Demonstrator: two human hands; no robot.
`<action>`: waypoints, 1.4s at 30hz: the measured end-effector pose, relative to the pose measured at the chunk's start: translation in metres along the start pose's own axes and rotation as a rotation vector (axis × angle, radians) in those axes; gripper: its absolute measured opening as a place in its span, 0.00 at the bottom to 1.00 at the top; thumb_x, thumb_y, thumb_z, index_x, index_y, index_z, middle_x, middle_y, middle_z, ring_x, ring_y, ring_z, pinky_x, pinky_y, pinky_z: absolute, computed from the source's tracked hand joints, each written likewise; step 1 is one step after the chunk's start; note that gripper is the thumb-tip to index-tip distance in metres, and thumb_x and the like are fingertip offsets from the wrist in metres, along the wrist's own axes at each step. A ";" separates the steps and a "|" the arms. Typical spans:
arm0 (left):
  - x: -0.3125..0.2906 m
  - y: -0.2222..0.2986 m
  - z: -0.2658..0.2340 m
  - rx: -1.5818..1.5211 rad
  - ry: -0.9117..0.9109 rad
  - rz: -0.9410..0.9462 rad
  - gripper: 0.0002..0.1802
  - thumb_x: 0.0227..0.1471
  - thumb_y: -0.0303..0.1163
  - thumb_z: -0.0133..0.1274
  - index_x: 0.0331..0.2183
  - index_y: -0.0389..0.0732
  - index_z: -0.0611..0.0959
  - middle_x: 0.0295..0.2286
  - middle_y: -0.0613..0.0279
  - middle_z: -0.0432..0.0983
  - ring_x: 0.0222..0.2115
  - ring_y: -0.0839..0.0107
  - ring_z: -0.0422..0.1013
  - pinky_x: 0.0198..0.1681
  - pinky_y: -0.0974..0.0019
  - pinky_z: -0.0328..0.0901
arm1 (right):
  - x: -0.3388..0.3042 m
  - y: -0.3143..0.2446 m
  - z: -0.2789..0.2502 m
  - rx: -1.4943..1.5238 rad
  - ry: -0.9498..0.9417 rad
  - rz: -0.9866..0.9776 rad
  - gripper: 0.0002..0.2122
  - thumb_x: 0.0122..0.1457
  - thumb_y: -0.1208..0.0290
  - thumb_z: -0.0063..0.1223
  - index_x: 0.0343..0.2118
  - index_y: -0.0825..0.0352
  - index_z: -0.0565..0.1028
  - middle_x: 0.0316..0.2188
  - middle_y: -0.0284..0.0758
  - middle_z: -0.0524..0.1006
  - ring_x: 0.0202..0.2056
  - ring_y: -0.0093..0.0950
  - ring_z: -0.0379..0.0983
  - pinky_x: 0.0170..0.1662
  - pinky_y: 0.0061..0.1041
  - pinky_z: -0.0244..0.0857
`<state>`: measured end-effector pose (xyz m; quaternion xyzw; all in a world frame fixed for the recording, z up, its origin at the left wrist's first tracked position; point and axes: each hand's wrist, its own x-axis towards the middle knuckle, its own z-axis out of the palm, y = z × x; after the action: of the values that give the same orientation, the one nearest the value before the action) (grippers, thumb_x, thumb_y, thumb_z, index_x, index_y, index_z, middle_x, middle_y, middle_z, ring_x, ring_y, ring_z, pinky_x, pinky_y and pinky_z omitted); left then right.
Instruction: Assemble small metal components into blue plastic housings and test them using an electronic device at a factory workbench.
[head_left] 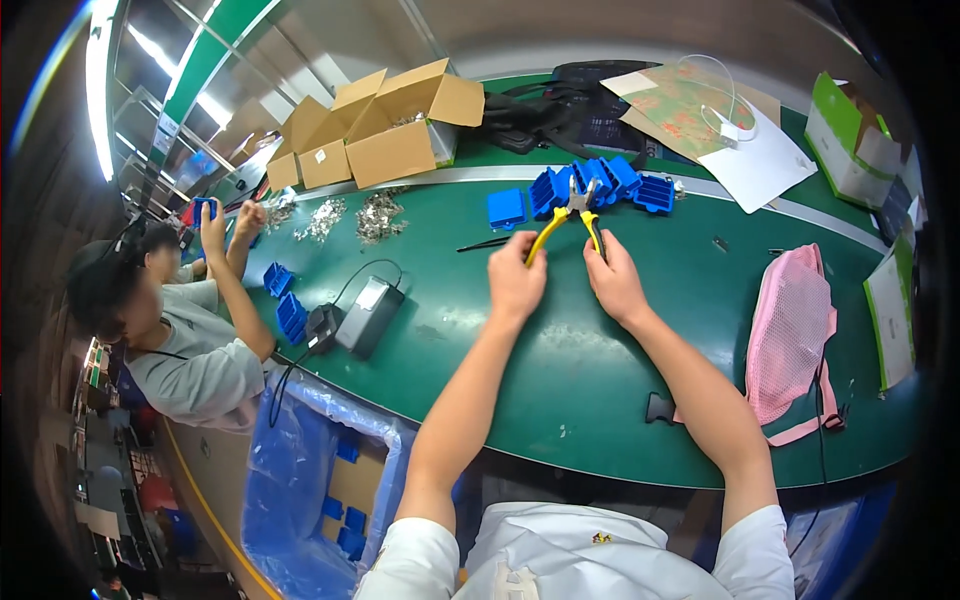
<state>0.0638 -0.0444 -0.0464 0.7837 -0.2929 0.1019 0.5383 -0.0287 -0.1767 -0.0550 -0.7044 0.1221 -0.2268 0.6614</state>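
My left hand [518, 278] is closed round one yellow handle of a pair of pliers [577, 206]. Round the other handle, yellow and black, my right hand [615, 278] is closed. The handles are spread apart, and the jaws point away from me. Just beyond the jaws, several blue plastic cases [655, 193] stand in a row, some tilted against each other. A flat blue piece [507, 208] lies to their left. Near my left hand rests a thin black tool [484, 244], perhaps tweezers.
On the green table [600, 400], cardboard boxes [395, 140] and small metal parts [380, 218] lie far left. A power adapter [370, 315] is nearer, a pink mesh bag [790, 330] right. A co-worker [200, 350] sits left, beside a plastic-lined bin [290, 480].
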 end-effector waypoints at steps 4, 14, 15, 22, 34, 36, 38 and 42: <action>-0.035 0.030 0.030 -0.033 -0.204 0.045 0.12 0.47 0.26 0.57 0.35 0.31 0.76 0.20 0.56 0.77 0.19 0.78 0.73 0.23 0.72 0.66 | 0.000 0.009 -0.003 0.032 0.166 -0.161 0.05 0.58 0.72 0.45 0.30 0.67 0.67 0.21 0.30 0.67 0.20 0.19 0.62 0.24 0.24 0.58; -0.016 0.013 0.013 -0.017 -0.171 0.009 0.08 0.48 0.27 0.54 0.31 0.33 0.77 0.18 0.58 0.73 0.19 0.77 0.69 0.23 0.70 0.64 | -0.005 -0.001 0.002 -0.024 0.054 -0.106 0.06 0.58 0.71 0.44 0.30 0.69 0.67 0.18 0.31 0.66 0.20 0.20 0.63 0.23 0.22 0.56; -0.025 0.019 0.024 -0.155 -0.232 -0.043 0.08 0.48 0.27 0.54 0.30 0.32 0.76 0.18 0.58 0.72 0.19 0.77 0.69 0.22 0.70 0.63 | -0.006 -0.003 0.004 -0.033 0.114 -0.192 0.06 0.58 0.71 0.45 0.30 0.70 0.67 0.18 0.32 0.66 0.21 0.21 0.63 0.24 0.23 0.57; -0.001 -0.005 -0.005 -0.039 -0.034 -0.060 0.09 0.46 0.27 0.52 0.32 0.35 0.79 0.22 0.45 0.75 0.25 0.49 0.74 0.28 0.55 0.67 | -0.007 -0.005 0.001 -0.024 -0.023 -0.035 0.07 0.57 0.71 0.45 0.30 0.70 0.67 0.18 0.34 0.68 0.20 0.21 0.62 0.24 0.25 0.57; -0.001 0.008 -0.008 0.026 0.007 -0.073 0.07 0.52 0.29 0.51 0.29 0.34 0.78 0.18 0.49 0.74 0.19 0.57 0.73 0.22 0.59 0.64 | -0.011 -0.017 0.005 -0.039 -0.091 -0.034 0.07 0.58 0.70 0.46 0.30 0.69 0.68 0.17 0.33 0.68 0.19 0.22 0.65 0.23 0.26 0.57; -0.011 0.014 0.004 0.078 0.061 -0.060 0.10 0.51 0.32 0.52 0.29 0.33 0.77 0.19 0.45 0.73 0.20 0.52 0.73 0.23 0.57 0.63 | -0.008 -0.005 0.002 -0.044 -0.044 -0.072 0.07 0.59 0.70 0.46 0.30 0.70 0.68 0.17 0.34 0.69 0.18 0.24 0.65 0.22 0.25 0.58; -0.024 0.022 0.025 -0.044 -0.124 -0.038 0.11 0.52 0.32 0.51 0.28 0.32 0.74 0.22 0.41 0.73 0.25 0.42 0.71 0.26 0.51 0.64 | -0.006 -0.001 0.000 -0.038 0.035 -0.105 0.08 0.59 0.70 0.45 0.30 0.70 0.68 0.17 0.35 0.70 0.19 0.24 0.66 0.23 0.26 0.59; -0.020 0.022 0.024 -0.054 -0.077 -0.065 0.09 0.53 0.31 0.50 0.30 0.33 0.75 0.20 0.44 0.72 0.21 0.50 0.72 0.23 0.56 0.63 | -0.004 -0.003 0.000 0.121 0.029 -0.053 0.07 0.60 0.70 0.45 0.30 0.68 0.67 0.15 0.30 0.67 0.16 0.19 0.63 0.20 0.23 0.57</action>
<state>0.0316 -0.0648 -0.0480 0.7814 -0.2904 0.0462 0.5504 -0.0329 -0.1742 -0.0527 -0.6628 0.0990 -0.2613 0.6947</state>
